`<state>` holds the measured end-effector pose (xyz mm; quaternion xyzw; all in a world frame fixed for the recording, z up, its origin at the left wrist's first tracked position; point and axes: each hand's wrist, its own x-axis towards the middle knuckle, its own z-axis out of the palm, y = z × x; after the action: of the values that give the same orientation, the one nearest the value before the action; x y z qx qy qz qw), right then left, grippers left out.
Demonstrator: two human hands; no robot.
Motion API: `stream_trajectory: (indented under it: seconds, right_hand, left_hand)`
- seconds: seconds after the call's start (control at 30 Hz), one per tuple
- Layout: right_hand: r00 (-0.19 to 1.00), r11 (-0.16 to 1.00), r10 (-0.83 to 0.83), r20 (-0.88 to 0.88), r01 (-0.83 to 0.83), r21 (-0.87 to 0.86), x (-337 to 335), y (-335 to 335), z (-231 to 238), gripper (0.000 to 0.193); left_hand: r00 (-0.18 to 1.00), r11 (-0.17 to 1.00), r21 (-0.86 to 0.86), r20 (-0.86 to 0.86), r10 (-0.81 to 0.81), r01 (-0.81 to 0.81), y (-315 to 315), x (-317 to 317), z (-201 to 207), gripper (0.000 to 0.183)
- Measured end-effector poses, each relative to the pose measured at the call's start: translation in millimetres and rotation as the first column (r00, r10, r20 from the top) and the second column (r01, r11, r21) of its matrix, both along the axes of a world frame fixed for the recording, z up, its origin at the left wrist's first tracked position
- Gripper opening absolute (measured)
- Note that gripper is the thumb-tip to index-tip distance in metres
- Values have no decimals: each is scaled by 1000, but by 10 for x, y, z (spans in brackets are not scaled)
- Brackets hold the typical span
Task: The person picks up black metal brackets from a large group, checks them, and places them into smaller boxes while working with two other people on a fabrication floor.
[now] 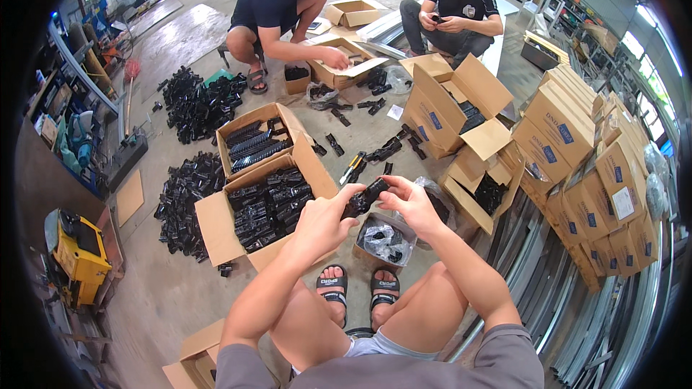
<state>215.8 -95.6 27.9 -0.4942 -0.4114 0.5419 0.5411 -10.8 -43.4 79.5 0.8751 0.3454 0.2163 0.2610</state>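
Between my two hands is a black molded part (367, 198), short and ribbed-looking, tilted up to the right. My left hand (324, 215) wraps its near end, thumb and fingers closed on it. The fingertips of my right hand (412, 205) pinch the other end. Just below them, a small open carton (365, 254) holds clear plastic bags. To the left, an open cardboard box (216, 223) is packed with similar black parts, with a second box (282, 112) of neatly lined-up ones behind it. A yellow-and-black tool (352, 170) lies beyond my hands.
Loose black parts form heaps (189, 205) at left. Open boxes (461, 191) stand at right, before stacked closed cartons (555, 119) and long metal profiles (519, 281). Two co-workers sit or crouch opposite; one reaches into a box (371, 65), another holds a small black part (437, 19).
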Motion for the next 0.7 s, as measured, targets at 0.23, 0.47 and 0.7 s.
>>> stream_trajectory:
  seconds: [0.23, 0.47, 0.7]
  right_hand:
    - [992, 997, -45, -119, 52, 56, -16, 5, 53, 42]
    - [989, 996, -6, -149, 19, 85, 39, -40, 54, 40]
    - [990, 991, 2, -144, 17, 129, 88, -66, 102, 40]
  left_hand:
    - [991, 997, -78, 135, -7, 17, -15, 21, 9, 64]
    - [985, 976, -214, 171, 7, 30, -76, 68, 73, 65]
    - [963, 984, -164, 270, -24, 70, -76, 100, 0, 67]
